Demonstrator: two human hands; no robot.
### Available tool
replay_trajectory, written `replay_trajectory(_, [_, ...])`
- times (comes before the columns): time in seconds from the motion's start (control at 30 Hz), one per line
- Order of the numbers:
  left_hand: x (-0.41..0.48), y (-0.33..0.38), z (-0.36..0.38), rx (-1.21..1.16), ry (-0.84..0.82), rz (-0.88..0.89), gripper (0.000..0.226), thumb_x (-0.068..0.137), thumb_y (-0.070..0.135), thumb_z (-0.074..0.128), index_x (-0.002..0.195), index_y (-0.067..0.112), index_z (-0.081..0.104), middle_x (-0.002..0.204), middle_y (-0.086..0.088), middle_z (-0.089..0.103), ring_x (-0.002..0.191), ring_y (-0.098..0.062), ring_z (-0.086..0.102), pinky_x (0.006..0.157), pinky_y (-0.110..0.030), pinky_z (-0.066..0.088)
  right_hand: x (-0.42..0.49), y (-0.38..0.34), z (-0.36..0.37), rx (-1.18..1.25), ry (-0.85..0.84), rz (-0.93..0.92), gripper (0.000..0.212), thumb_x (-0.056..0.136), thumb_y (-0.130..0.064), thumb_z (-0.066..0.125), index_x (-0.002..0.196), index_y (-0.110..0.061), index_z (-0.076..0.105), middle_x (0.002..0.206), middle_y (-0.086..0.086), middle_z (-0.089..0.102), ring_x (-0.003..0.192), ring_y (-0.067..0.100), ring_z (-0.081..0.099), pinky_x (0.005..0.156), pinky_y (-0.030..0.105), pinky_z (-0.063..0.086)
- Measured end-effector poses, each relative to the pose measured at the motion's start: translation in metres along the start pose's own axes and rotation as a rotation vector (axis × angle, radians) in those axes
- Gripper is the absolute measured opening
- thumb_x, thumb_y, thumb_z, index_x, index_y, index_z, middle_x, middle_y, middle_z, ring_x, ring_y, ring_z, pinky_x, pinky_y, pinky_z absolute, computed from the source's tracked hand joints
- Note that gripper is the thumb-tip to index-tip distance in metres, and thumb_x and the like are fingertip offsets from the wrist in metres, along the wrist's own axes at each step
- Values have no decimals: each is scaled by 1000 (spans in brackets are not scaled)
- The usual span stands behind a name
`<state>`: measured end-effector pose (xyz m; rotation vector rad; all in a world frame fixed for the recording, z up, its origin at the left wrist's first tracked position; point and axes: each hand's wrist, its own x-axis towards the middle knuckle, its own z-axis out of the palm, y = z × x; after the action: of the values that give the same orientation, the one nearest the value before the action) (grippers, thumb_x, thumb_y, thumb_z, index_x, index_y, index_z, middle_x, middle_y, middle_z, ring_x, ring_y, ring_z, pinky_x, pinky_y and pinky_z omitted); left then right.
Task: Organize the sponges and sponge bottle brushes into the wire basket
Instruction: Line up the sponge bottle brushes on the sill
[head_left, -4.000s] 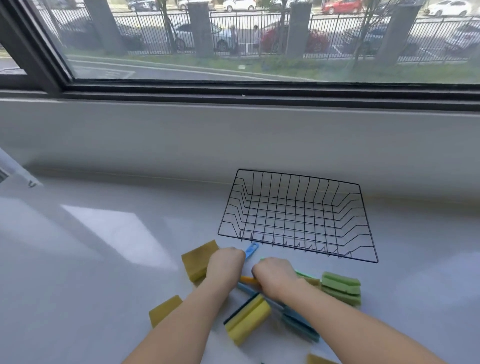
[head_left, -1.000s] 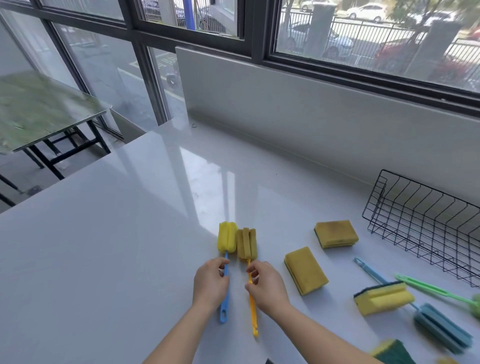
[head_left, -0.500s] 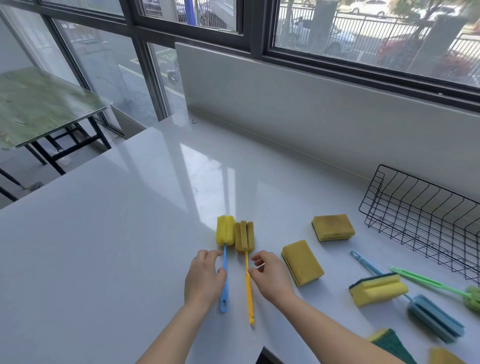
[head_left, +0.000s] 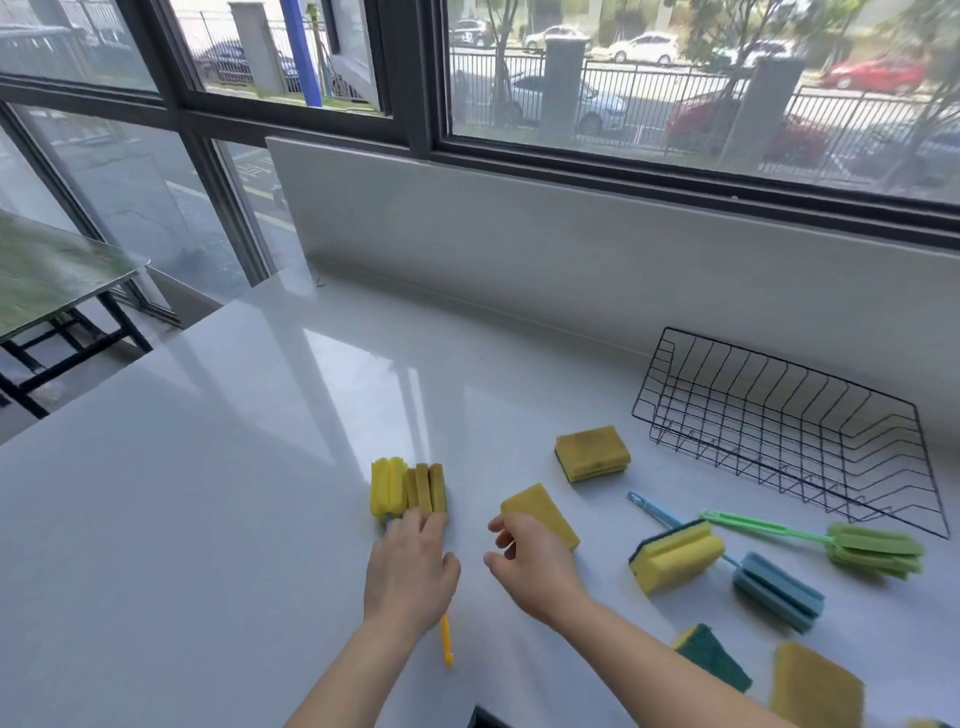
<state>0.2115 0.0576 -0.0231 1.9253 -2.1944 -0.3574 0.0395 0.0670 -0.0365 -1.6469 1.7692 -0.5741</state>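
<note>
Currently, left hand (head_left: 410, 569) lay flat over two brush handles (head_left: 447, 644), fingers extended; right hand (head_left: 530, 564) hovered loosely open, empty, beside a yellow sponge (head_left: 540, 512).

The left hand (head_left: 410, 571) hides both brush handles; the bottom edge crops a yellow sponge (head_left: 815, 686).

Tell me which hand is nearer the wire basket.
Right. The right hand hovers by a yellow sponge, left of and well short of the wire basket; the left hand lies farther left, over two brush handles.
</note>
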Motion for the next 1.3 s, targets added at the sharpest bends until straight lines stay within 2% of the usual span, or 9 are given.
replay_trajectory(0.13, [8, 39, 3, -78, 23, 109, 43, 91, 34, 51, 133, 28, 51, 116, 4, 55, 108, -18, 52, 87, -33, 45, -20, 20, -38, 6, 79, 29, 36, 87, -33, 63, 122, -28, 62, 99, -14, 61, 83, 4, 55, 77, 19, 44])
replay_trajectory(0.37, [23, 113, 13, -75, 0, 287, 42, 91, 29, 49, 133, 28, 50, 118, 3, 54, 106, -21, 52, 90, -35, 44, -55, 60, -108, 87, 272, 105, 20, 87, -29, 67, 107, -27, 65, 83, -12, 64, 77, 2, 58, 71, 18, 46])
replay_trajectory(0.53, [42, 152, 22, -125, -65, 327, 37, 92, 32, 50, 128, 29, 54, 120, 7, 56, 110, -18, 52, 88, -34, 46, -69, 89, -153, 77, 368, 184, 16, 87, -27, 68, 103, -27, 68, 80, -12, 66, 79, 8, 60, 72, 26, 46])
replay_trajectory(0.63, [61, 173, 30, -112, -136, 360, 33, 94, 33, 50, 125, 28, 58, 120, 9, 59, 114, -16, 53, 88, -31, 46, -70, 113, -178, 71, 398, 263, 13, 88, -26, 67, 100, -27, 69, 79, -11, 65, 79, 13, 60, 71, 28, 43])
replay_trajectory(0.77, [88, 201, 39, -45, -202, 407, 32, 95, 28, 51, 124, 25, 63, 116, 5, 62, 110, -20, 56, 84, -33, 48, -62, 147, -202, 134, 479, 424, 4, 87, -21, 67, 84, -22, 70, 77, -8, 68, 79, 18, 65, 72, 31, 51])
replay_trajectory(0.9, [106, 223, 54, 3, -233, 461, 30, 94, 22, 50, 120, 21, 66, 113, 1, 65, 107, -21, 57, 81, -32, 48, -52, 183, -215, 455, 590, 643, 18, 86, -10, 60, 69, -8, 68, 61, 10, 67, 50, 23, 62, 59, 44, 61])
replay_trajectory(1.03, [121, 238, 73, 45, -309, 500, 31, 95, 19, 50, 123, 19, 63, 118, -2, 62, 109, -22, 57, 80, -30, 45, -38, 214, -218, 839, 673, 815, 25, 93, 2, 58, 68, -2, 54, 55, 14, 51, 40, 20, 45, 43, 29, 43])
replay_trajectory(1.13, [130, 242, 85, 139, -368, 556, 33, 96, 17, 49, 127, 21, 59, 122, -2, 57, 114, -23, 54, 83, -34, 48, -23, 230, -218, 1000, 662, 929, 21, 94, 1, 59, 74, 1, 54, 60, 16, 52, 42, 22, 49, 37, 27, 47])
replay_trajectory(1.3, [141, 244, 101, 246, -383, 661, 32, 95, 13, 53, 123, 26, 62, 115, 0, 56, 108, -22, 52, 71, -33, 44, -5, 247, -216, 1217, 644, 1008, 18, 96, -4, 62, 81, 3, 55, 66, 18, 55, 34, 19, 54, 31, 23, 47])
